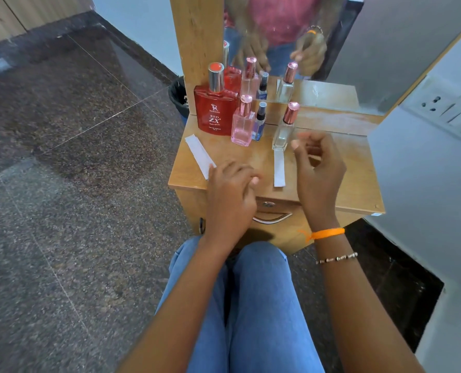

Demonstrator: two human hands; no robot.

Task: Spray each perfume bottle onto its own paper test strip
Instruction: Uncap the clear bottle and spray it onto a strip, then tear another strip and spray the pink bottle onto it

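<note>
Several capped perfume bottles stand at the back of a small wooden table (353,184): a big red bottle (215,110), a pink bottle (242,126), a small blue spray bottle (259,122) and a clear bottle (284,129) with a rose cap. One white paper strip (199,154) lies at the left, another strip (279,168) lies in front of the clear bottle. My left hand (230,195) hovers over the table's front edge beside the left strip, fingers loosely curled, holding nothing. My right hand (318,168) hangs just right of the clear bottle, fingers loosely curled and empty.
A mirror (331,49) behind the table reflects the bottles and my hands. A drawer with a metal handle (272,218) is under the tabletop. A dark bin (178,94) stands on the floor at the left. A wall socket plate (444,107) is at the right.
</note>
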